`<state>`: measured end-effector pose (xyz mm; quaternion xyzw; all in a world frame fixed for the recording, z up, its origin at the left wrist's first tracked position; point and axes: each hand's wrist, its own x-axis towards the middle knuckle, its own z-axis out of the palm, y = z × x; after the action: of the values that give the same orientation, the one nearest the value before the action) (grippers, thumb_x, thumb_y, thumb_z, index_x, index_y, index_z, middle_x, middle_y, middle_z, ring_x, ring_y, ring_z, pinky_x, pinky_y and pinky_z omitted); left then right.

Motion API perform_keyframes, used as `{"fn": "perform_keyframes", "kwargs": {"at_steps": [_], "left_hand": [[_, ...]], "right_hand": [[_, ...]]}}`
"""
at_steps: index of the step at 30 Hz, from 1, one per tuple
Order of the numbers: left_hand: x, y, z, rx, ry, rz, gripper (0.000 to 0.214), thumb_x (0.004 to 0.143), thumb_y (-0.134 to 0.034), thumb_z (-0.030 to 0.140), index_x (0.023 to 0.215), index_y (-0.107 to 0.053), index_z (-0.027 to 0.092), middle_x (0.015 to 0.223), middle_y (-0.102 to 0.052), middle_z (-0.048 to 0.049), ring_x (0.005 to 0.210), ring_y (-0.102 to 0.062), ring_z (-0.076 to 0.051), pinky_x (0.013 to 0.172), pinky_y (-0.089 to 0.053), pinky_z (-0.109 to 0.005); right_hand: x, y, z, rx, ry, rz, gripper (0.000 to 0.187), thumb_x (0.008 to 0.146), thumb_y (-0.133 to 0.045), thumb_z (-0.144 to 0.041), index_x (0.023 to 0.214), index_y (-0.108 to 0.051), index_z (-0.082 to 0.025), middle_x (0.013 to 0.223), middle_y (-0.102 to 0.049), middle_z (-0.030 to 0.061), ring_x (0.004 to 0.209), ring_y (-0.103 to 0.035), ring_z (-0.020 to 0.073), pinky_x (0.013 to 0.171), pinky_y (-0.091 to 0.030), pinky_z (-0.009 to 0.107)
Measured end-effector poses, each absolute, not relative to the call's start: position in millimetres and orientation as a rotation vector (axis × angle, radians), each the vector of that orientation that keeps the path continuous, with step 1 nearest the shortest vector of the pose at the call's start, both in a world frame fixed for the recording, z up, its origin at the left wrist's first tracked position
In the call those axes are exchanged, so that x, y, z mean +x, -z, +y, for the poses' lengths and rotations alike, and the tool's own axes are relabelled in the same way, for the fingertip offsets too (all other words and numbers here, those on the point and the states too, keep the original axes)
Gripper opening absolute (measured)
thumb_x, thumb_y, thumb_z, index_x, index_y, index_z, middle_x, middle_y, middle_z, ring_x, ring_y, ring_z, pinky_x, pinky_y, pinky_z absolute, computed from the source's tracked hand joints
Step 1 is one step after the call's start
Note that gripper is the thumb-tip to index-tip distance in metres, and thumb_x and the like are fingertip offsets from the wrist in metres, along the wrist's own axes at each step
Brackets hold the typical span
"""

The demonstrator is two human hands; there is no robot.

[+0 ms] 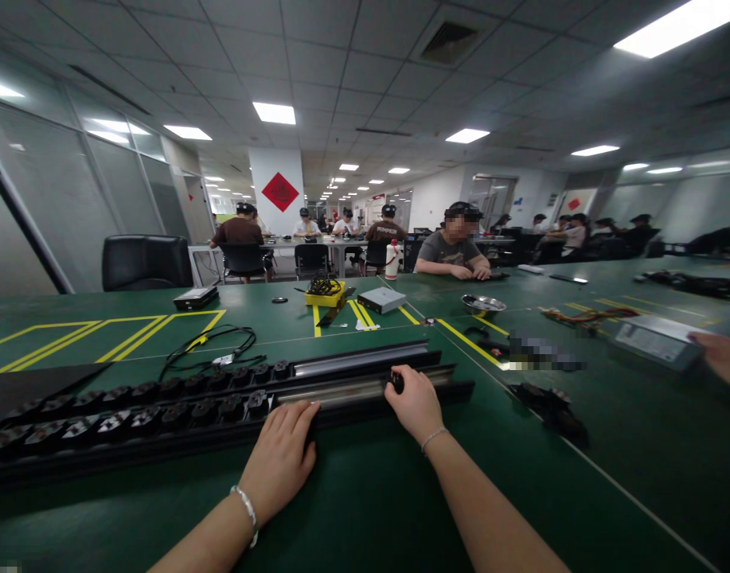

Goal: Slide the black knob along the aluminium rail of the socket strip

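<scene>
Two long black rails (370,407) lie side by side across the green table, with bare metallic channels at their right ends. A row of black round parts (179,415) sits in the rails' left stretch; their exact kind I cannot make out. My left hand (281,458) rests on the near rail just right of the last part, fingers stretched out and holding nothing. Farther right, my right hand (417,402) pinches a small black part (394,382) over the near rail's channel. The fingers partly cover that part, and I cannot tell whether it touches the channel.
Beyond the rails lie a black cable (245,344), a yellow tray (325,296) of wires, a grey box (381,300) and a metal bowl (482,304). A co-worker (454,251) sits opposite. Another person's hand (726,358) touches a metal box (654,341) at right.
</scene>
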<state>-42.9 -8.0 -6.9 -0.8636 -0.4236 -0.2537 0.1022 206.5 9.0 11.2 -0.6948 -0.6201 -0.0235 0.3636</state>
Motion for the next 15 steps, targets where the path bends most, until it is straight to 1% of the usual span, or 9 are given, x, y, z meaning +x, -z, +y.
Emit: {"fn": "perform_keyframes", "kwargs": {"at_steps": [7,15], "left_hand": [[-43.2,6.7,-8.7,-2.525,0.781,-1.243,0.049,0.074,-0.046,0.016,0.122,-0.040,0.021,0.115,-0.053,-0.0078,0.106,-0.049,-0.023,0.094,-0.036,-0.044],[-44.3,8.8,-6.8,-2.536,0.776,-1.234,0.050,0.074,-0.046,0.017,0.123,-0.039,0.021,0.115,-0.052,-0.0078,0.105,-0.049,-0.023,0.094,-0.035,-0.044]], "right_hand": [[206.8,-8.9,9.5,-1.787,0.071,-1.585,0.027,0.071,-0.048,-0.026,0.096,-0.057,-0.019,0.092,-0.063,0.0042,0.091,-0.055,0.0187,0.093,-0.030,0.034],[207.4,-9.3,9.5,-1.784,0.045,-1.602,0.026,0.072,-0.048,-0.026,0.096,-0.056,-0.021,0.096,-0.063,0.0031,0.093,-0.055,0.0187,0.098,-0.024,0.038]]}}
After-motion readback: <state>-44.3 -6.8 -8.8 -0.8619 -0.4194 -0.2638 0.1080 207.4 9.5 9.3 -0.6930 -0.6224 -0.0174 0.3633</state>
